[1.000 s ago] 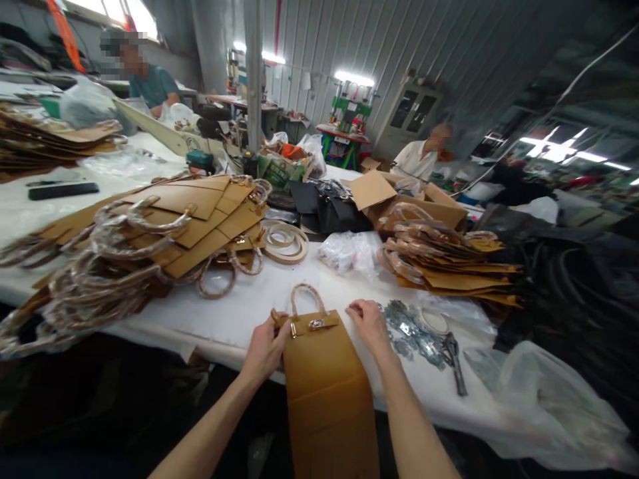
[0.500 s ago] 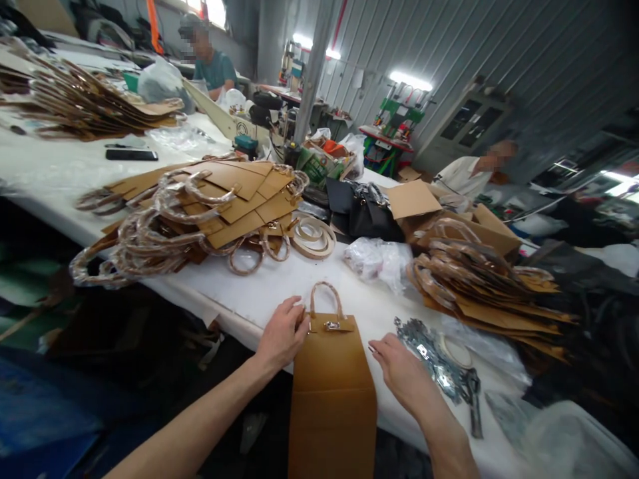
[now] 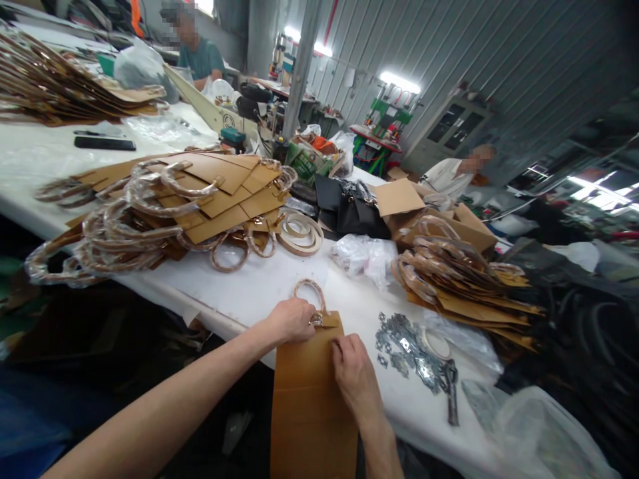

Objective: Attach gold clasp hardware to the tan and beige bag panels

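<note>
A long tan bag panel [image 3: 312, 399] lies on the white-covered table [image 3: 239, 293] and hangs over its front edge. A looped, tan-wrapped handle [image 3: 308, 294] rises from its top end, beside a small gold metal clasp [image 3: 316, 319]. My left hand [image 3: 291, 320] grips the top end at the clasp, with the fingers partly covering it. My right hand [image 3: 353, 374] holds the panel's right edge just below. The panel's underside is hidden.
Stacks of tan panels with plastic-wrapped handles [image 3: 214, 176] [image 3: 459, 293] lie on both sides. Nearby are tape rolls [image 3: 301, 234], a plastic bag [image 3: 362, 259], loose metal fittings [image 3: 403, 349] and pliers [image 3: 452, 392]. Beyond stand a cardboard box [image 3: 439, 226] and co-workers [image 3: 197, 50] [image 3: 456, 171].
My left hand has moved onto the clasp end, and my right hand has come from the table onto the panel. The panel has shifted left and now tilts. The view has swung.
</note>
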`<state>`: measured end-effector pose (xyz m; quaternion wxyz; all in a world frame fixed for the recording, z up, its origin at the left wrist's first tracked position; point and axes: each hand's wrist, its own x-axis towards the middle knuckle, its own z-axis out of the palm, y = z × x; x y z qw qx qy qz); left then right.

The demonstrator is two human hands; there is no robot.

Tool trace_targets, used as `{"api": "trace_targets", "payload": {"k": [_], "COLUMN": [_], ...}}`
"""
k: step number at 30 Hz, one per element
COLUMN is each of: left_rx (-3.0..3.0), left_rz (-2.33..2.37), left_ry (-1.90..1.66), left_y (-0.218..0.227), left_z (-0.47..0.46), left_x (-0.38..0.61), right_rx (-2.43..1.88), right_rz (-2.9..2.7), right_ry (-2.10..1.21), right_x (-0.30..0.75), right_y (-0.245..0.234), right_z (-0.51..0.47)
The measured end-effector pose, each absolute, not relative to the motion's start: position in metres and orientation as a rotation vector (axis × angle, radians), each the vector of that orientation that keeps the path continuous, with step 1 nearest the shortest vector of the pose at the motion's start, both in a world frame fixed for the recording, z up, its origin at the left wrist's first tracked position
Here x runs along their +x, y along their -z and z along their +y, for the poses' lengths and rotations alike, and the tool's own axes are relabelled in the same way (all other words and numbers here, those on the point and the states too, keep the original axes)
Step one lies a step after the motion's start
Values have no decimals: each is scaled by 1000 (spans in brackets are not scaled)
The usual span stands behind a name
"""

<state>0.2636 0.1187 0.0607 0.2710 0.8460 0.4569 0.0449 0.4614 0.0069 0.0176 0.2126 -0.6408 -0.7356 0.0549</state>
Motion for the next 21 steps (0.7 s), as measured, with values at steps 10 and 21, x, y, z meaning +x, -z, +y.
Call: {"api": "trace_targets", "payload": {"k": [10, 21], "left_rx": [2138, 2099], "left_rz": [907, 881], "left_ry": [-279, -411], "left_y": [-62, -58], "left_z": [135, 143], "left_x": [271, 335], "right_rx": [-1693, -1536], "right_rz": [-1559, -1558], "right_ry": [-180, -328], "right_x": [473, 462], "right_y": [9, 7], "right_z": [3, 3]}}
